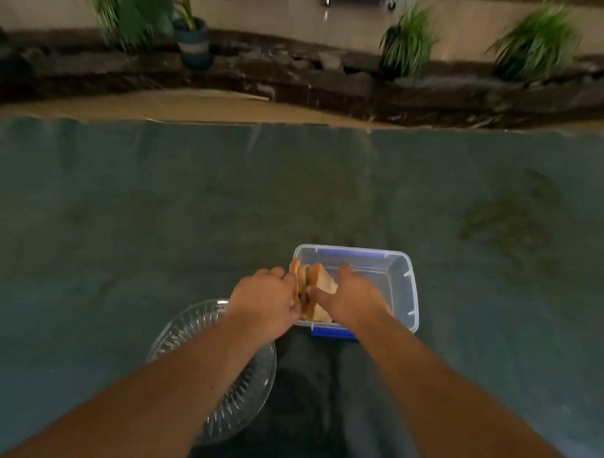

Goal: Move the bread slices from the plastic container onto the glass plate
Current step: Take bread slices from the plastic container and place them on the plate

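A clear plastic container (403, 283) with a blue lid under it sits on the teal cloth. Several bread slices (321, 281) stand on edge in its left half. My left hand (264, 296) presses against the left side of the stack at the container's left rim. My right hand (353, 295) clasps the stack from the right, fingers over the slices. Both hands squeeze the slices between them. A round cut-glass plate (240, 398) lies to the lower left of the container, partly hidden under my left forearm.
The teal cloth (122, 222) covers a wide surface. Beyond its far edge runs a dark rocky border with potted plants (194, 40). The right half of the container holds no bread.
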